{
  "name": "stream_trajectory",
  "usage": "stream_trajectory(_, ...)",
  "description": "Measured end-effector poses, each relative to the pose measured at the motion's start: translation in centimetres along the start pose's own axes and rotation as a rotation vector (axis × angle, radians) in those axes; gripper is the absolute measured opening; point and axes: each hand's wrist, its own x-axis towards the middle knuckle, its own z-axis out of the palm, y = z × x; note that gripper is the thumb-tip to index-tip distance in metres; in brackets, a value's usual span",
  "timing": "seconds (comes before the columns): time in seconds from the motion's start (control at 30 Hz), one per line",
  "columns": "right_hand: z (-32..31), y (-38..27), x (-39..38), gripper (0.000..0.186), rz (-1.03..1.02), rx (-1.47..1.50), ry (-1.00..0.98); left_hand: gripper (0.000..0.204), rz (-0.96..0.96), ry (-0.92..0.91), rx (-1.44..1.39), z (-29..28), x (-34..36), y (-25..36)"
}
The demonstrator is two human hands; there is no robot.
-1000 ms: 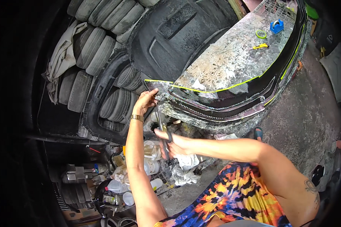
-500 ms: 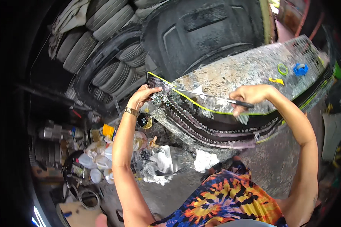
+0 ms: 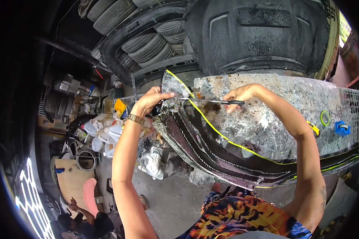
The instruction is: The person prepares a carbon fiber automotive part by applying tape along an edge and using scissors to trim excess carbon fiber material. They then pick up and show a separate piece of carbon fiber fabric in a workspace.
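A long curved panel (image 3: pixel 227 157) covered in dark woven carbon fibre cloth (image 3: pixel 171 81) lies along the front of the table, its near edge overhanging. Bright yellow-green tape (image 3: pixel 206 123) runs along its far edge. With thumb on top, my left hand (image 3: pixel 150 98) pinches the cloth near the panel's left end, where some fibres look frayed. My right hand (image 3: pixel 240 95) is closed round the dark handles of a pair of scissors (image 3: pixel 213 101). Their long blades point left, across the taped edge and over the cloth beside my left thumb. How far the blades are apart I cannot tell.
On the stained table (image 3: pixel 263 107) lie a yellow cutter (image 3: pixel 313 128), a green tape roll (image 3: pixel 325 118) and a blue tape dispenser (image 3: pixel 342 128). Plastic jugs (image 3: pixel 116 130) crowd the left. Tyres and a car bonnet (image 3: pixel 263 36) stand behind. Another person (image 3: pixel 83 221) is at lower left.
The view has swung, so the table and its tools appear further right and lower. My right hand has come closer to my left, and the scissor blades now reach further across the cloth.
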Motion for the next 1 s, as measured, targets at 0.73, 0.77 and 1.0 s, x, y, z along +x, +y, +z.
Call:
stream_trajectory(0.73, -7.1, -5.8, 0.8, 0.042, -0.108, -0.381, -0.027, 0.025, -0.015, 0.110, 0.046, 1.0, -0.3, -1.0)
stream_trajectory(0.77, -7.4, -5.6, 1.0, 0.041, -0.081, -0.403, -0.058, 0.023, -0.012, 0.078, 0.015, 1.1, -0.1, -0.9)
stream_trajectory(1.0, -8.1, -5.1, 1.8, 0.039, -0.080, -0.306, -0.176, 0.020, 0.039, 0.062, -0.102, 1.5, -0.7, -0.3)
